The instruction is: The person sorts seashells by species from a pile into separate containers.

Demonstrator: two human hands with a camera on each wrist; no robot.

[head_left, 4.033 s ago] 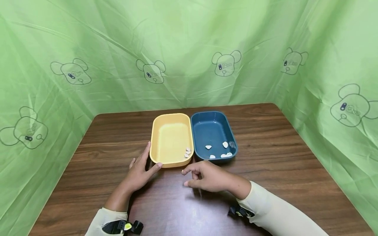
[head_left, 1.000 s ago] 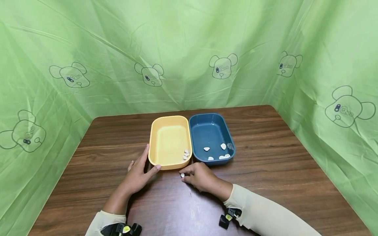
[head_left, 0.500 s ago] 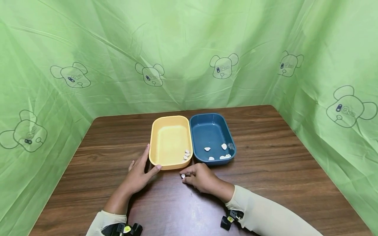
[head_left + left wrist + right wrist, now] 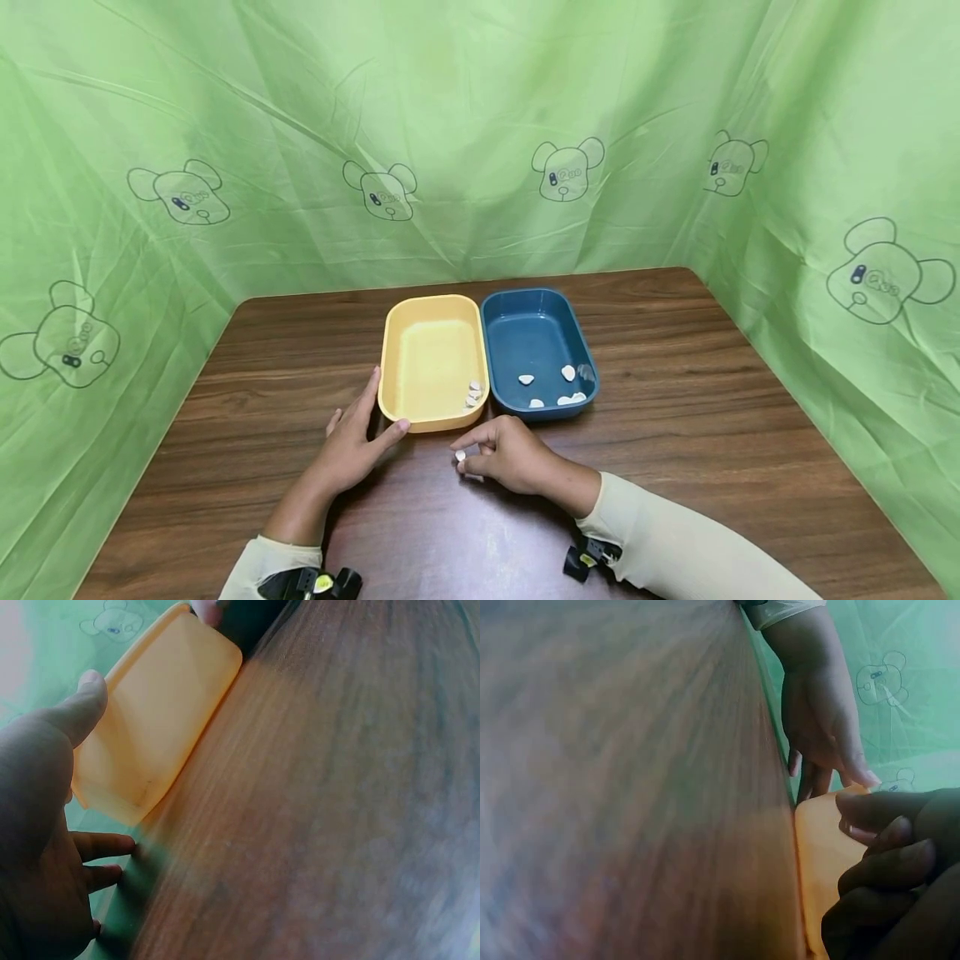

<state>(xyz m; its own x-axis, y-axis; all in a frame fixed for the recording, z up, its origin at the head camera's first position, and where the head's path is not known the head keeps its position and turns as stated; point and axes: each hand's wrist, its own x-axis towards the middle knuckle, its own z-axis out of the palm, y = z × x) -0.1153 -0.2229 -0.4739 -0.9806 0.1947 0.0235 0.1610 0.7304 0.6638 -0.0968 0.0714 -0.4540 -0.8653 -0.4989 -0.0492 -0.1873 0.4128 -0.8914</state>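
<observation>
My left hand [image 4: 348, 450] rests against the near left corner of a yellow tray [image 4: 386, 358], its thumb at the front rim and its straight fingers along the left side. In the left wrist view the thumb [image 4: 90, 697] lies at that tray's rim. Just in front of the trays, my right hand [image 4: 510, 454] pinches a small white pebble-like stone [image 4: 461, 456] between thumb and index finger, low over the table. The right wrist view shows the curled right fingers [image 4: 885, 877], which mostly hide the stone. Several similar stones [image 4: 474, 395] lie in the yellow tray's near right corner.
A blue tray [image 4: 540, 312] stands right beside the yellow one, with several white stones [image 4: 567, 373] toward its near end. Both trays stand on a brown wooden table [image 4: 675, 375]. Green cloth [image 4: 465, 125] with printed bear heads hangs behind and at both sides.
Four seconds ago the right thumb and index finger were spread further apart; since then they closed on the stone. In the last half second hand and stone shifted slightly nearer. The left hand stays put.
</observation>
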